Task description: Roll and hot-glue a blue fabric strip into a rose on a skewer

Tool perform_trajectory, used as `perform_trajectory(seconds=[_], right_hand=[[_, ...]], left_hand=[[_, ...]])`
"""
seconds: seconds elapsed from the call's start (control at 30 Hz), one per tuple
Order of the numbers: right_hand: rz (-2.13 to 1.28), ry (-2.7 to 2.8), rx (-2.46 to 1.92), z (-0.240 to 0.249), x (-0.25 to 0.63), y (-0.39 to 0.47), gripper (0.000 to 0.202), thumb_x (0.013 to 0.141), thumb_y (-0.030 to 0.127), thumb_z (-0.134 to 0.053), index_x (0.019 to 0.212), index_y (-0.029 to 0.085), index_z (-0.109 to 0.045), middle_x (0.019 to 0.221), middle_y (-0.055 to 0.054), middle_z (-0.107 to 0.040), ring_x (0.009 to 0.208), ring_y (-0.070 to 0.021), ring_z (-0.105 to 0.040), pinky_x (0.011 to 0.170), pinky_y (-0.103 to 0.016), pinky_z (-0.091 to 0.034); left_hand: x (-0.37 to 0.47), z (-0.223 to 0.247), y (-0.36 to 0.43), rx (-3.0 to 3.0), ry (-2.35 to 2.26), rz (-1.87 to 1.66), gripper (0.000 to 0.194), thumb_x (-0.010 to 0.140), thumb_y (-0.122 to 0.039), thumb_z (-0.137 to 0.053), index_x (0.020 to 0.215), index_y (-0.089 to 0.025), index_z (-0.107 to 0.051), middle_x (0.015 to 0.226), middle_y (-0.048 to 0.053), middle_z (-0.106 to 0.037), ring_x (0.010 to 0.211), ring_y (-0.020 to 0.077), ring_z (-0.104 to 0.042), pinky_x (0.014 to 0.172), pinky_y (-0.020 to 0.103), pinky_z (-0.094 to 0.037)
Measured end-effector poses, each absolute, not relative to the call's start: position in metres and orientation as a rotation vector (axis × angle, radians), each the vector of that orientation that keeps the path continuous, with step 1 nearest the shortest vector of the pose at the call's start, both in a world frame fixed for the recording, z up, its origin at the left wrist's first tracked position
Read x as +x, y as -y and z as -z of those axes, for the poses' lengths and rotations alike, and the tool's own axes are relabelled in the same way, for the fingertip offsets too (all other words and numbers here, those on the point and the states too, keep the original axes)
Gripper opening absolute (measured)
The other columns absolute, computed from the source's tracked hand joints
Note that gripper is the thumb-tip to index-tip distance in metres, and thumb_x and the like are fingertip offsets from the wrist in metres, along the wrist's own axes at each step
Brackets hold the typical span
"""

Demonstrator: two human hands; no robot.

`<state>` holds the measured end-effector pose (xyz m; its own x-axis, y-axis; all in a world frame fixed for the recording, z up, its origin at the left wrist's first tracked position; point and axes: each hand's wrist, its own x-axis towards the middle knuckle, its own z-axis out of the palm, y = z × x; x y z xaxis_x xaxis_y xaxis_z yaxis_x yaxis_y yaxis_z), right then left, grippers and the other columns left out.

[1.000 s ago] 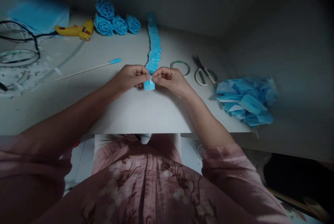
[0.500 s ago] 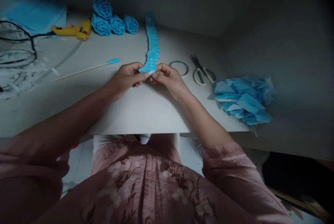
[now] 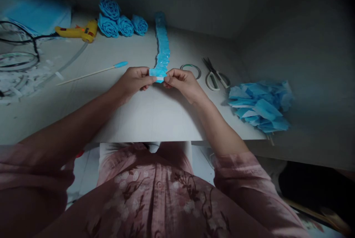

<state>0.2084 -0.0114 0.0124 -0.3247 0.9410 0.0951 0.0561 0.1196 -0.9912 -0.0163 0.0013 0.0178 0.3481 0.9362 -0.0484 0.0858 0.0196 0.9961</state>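
A long crinkled strip of light blue crepe-like material (image 3: pixel 162 47) runs down the table toward me. Its near end is pinched from the left by my left hand (image 3: pixel 136 79) and from the right by my right hand (image 3: pixel 181 81). Between the two thumbs a short, pale flat band shows along that end. To the left lies a thin wooden stick (image 3: pixel 88 76) with a blue wrapped tip. Close to my right hand are a roll of tape (image 3: pixel 191 70) and a pair of scissors (image 3: pixel 215 76) with pale handles.
Several blue rolled rosettes (image 3: pixel 125 26) sit at the back, beside a yellow glue gun (image 3: pixel 90 31) with its cord. Flat blue sheets (image 3: pixel 41 14) and white scraps (image 3: pixel 20 80) lie far left. A bunch of blue ruffled pieces (image 3: pixel 259 106) rests at the table's right front edge.
My hands have drawn slightly apart at the strip's near end, which now lies flatter, with more of the pale band showing between the thumbs.
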Motion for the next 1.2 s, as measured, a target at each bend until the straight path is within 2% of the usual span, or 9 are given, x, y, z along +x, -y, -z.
perform_trajectory(seconds=[0.23,0.4,0.5,0.57,0.77,0.97,1.07,1.2], right_hand=[[-1.188,1.523,-1.028,-0.016,0.203,0.014,0.055,0.086,0.071,-0.091,0.077,0.023,-0.064,0.076,0.001,-0.062,0.077,-0.0151,-0.055,0.077,-0.030,-0.048],[-1.074,1.430,-1.048,-0.014,0.205,0.011,0.049,0.091,0.065,-0.087,0.078,0.024,-0.064,0.077,0.001,-0.060,0.078,-0.0156,-0.056,0.078,-0.031,-0.049],[-1.032,1.386,-1.073,-0.011,0.206,0.009,0.043,0.094,0.060,-0.086,0.081,0.024,-0.066,0.078,0.001,-0.059,0.081,-0.0162,-0.057,0.078,-0.031,-0.049],[-1.016,1.392,-1.090,-0.010,0.205,0.009,0.044,0.094,0.062,-0.086,0.083,0.024,-0.066,0.080,0.001,-0.059,0.082,-0.0161,-0.056,0.078,-0.030,-0.048],[-0.964,1.504,-1.040,-0.001,0.198,0.010,0.052,0.092,0.070,-0.086,0.081,0.024,-0.064,0.075,0.003,-0.055,0.074,-0.0138,-0.049,0.071,-0.029,-0.043],[-0.915,1.592,-0.993,0.002,0.195,0.012,0.049,0.095,0.067,-0.085,0.082,0.023,-0.066,0.074,0.003,-0.056,0.073,-0.0144,-0.050,0.070,-0.030,-0.044],[-0.868,1.615,-0.995,0.001,0.193,0.014,0.046,0.097,0.063,-0.083,0.082,0.023,-0.066,0.074,0.003,-0.057,0.073,-0.0142,-0.051,0.069,-0.030,-0.044],[-0.779,1.664,-1.009,0.000,0.191,0.019,0.034,0.100,0.049,-0.079,0.083,0.022,-0.067,0.077,0.002,-0.064,0.074,-0.0143,-0.057,0.072,-0.030,-0.047]], left_hand=[[-0.013,-0.020,0.001,1.292,-0.917,-0.896,0.024,0.089,-0.024,-0.088,0.082,-0.019,-0.065,0.072,0.000,-0.063,0.062,0.0120,-0.055,0.059,0.024,-0.041],[-0.014,-0.019,-0.001,1.270,-0.938,-0.986,0.030,0.095,-0.036,-0.083,0.082,-0.021,-0.061,0.073,0.000,-0.061,0.061,0.0123,-0.052,0.060,0.025,-0.040],[-0.013,-0.019,0.006,1.441,-1.018,-1.127,0.029,0.095,-0.030,-0.081,0.076,-0.020,-0.062,0.066,-0.002,-0.055,0.058,0.0116,-0.043,0.059,0.028,-0.033],[-0.011,-0.019,0.014,1.593,-1.053,-1.190,0.022,0.093,-0.024,-0.079,0.075,-0.020,-0.067,0.065,-0.002,-0.054,0.060,0.0123,-0.042,0.060,0.029,-0.032],[-0.004,-0.012,0.023,1.807,-1.165,-1.194,0.010,0.093,-0.027,-0.077,0.086,-0.021,-0.081,0.075,0.001,-0.072,0.071,0.0167,-0.061,0.065,0.027,-0.045],[-0.006,0.001,0.013,1.814,-1.172,-1.236,0.016,0.092,-0.030,-0.075,0.097,-0.019,-0.086,0.079,0.003,-0.077,0.070,0.0162,-0.064,0.063,0.025,-0.046],[-0.006,0.002,0.013,1.819,-1.188,-1.246,0.014,0.091,-0.029,-0.075,0.094,-0.019,-0.086,0.078,0.003,-0.076,0.070,0.0160,-0.064,0.063,0.025,-0.046],[-0.004,0.003,0.013,1.837,-1.229,-1.269,0.011,0.089,-0.026,-0.076,0.090,-0.019,-0.084,0.076,0.002,-0.074,0.067,0.0152,-0.061,0.062,0.025,-0.044]])
